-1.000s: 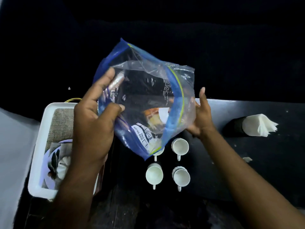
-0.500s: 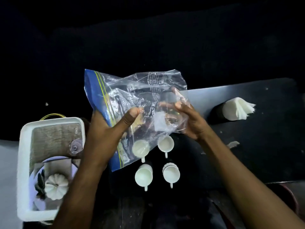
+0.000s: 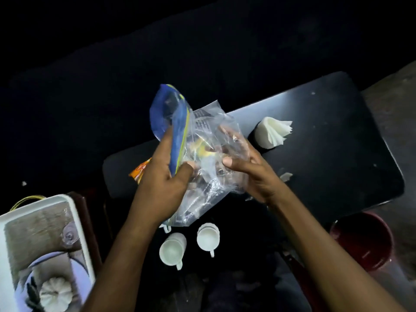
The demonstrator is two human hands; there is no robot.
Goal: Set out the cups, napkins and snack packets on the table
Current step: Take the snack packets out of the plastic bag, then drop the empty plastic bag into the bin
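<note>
A clear zip bag (image 3: 202, 176) with a blue strip along its mouth hangs above the dark table (image 3: 326, 172). My left hand (image 3: 162, 176) grips the blue mouth edge. My right hand (image 3: 252, 167) holds the bag's clear side, its fingers showing through the plastic around something yellow inside. An orange snack packet (image 3: 138, 171) pokes out behind my left hand. Two white cups (image 3: 172, 249) (image 3: 208, 237) stand on the near side of the table; the handle of a third shows under the bag. White napkins (image 3: 273, 134) fan out of a dark holder at the back.
A white tray (image 3: 81, 233) at the lower left holds a mat, a plate and a small white pumpkin (image 3: 56, 293). A dark red bucket (image 3: 362, 242) stands on the floor off the table's right corner. White scraps (image 3: 285, 176) lie near my right wrist.
The bag has turned so its blue mouth points up and left. An orange packet has come into view behind my left hand. The camera has shifted, showing more of the table's right end.
</note>
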